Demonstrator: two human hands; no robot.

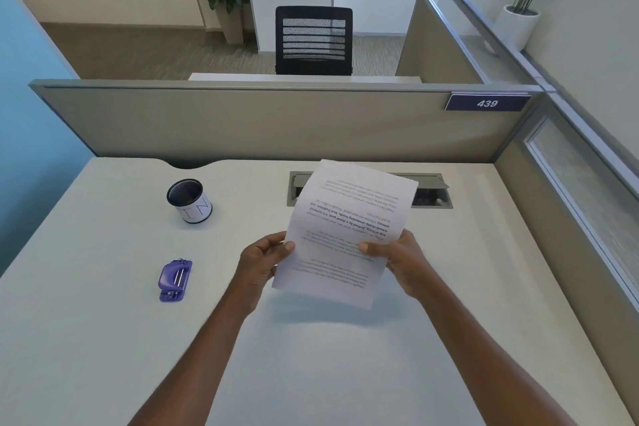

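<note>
I hold a white printed sheet of paper (349, 228) above the white desk (345, 356), its text upside down to me and its far end tilted away. My left hand (264, 261) pinches the sheet's left edge, thumb on top. My right hand (397, 259) pinches the right edge the same way. A purple hole punch (174, 280) lies on the desk to the left of my left hand. Farther back on the left stands a black mesh cup (190, 201) with a white label marked "IN".
A grey cable tray (432, 199) is set into the desk behind the paper. Beige partition walls (242, 124) close the back and right sides; a sign reads 439 (487, 103). A black chair (313, 40) stands beyond the partition.
</note>
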